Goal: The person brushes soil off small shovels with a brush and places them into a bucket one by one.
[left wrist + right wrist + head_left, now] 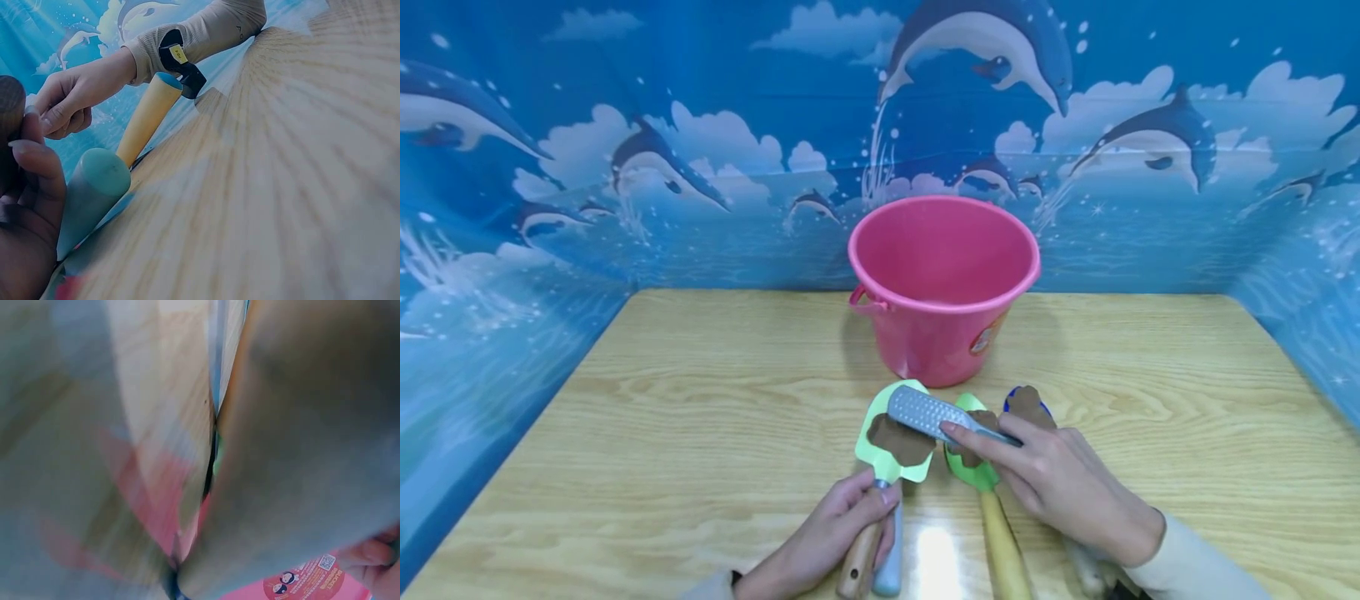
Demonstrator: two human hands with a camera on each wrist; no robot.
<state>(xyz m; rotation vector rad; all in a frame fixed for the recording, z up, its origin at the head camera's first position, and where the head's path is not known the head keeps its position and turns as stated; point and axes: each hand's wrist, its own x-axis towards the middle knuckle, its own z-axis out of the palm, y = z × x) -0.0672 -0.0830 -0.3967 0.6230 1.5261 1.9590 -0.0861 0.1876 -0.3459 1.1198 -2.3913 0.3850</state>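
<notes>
The wooden handle (pixel 856 565) of a light-green spade (pixel 878 402) sits in my left hand (pixel 838 521), fingers curled round it and thumb pressed across. Just beside it lies a light-blue handle (pixel 889 568); which head it belongs to, I cannot tell. To its right, the yellow handle (pixel 1004 550) of a green spade (pixel 979 477) slants across the wood-grain table (pixel 700 417).

Slightly farther out, my right hand (pixel 1052 479) pinches a grey dimpled tool (pixel 916 411), index finger laid along it, the blade angled over the light-green spade and its scalloped brown patch (pixel 895 443); whether the two touch, I cannot tell. The right wrist view is mostly blocked. Brown also covers part of the green spade's head and a blue-rimmed head (pixel 1013 394) just past my right knuckles.

Beyond the tools, a pink bucket (pixel 928 346) stands upright, a sticker (pixel 985 335) on its side. Dolphins, clouds and waves fill the blue backdrop (pixel 737 250) behind.
</notes>
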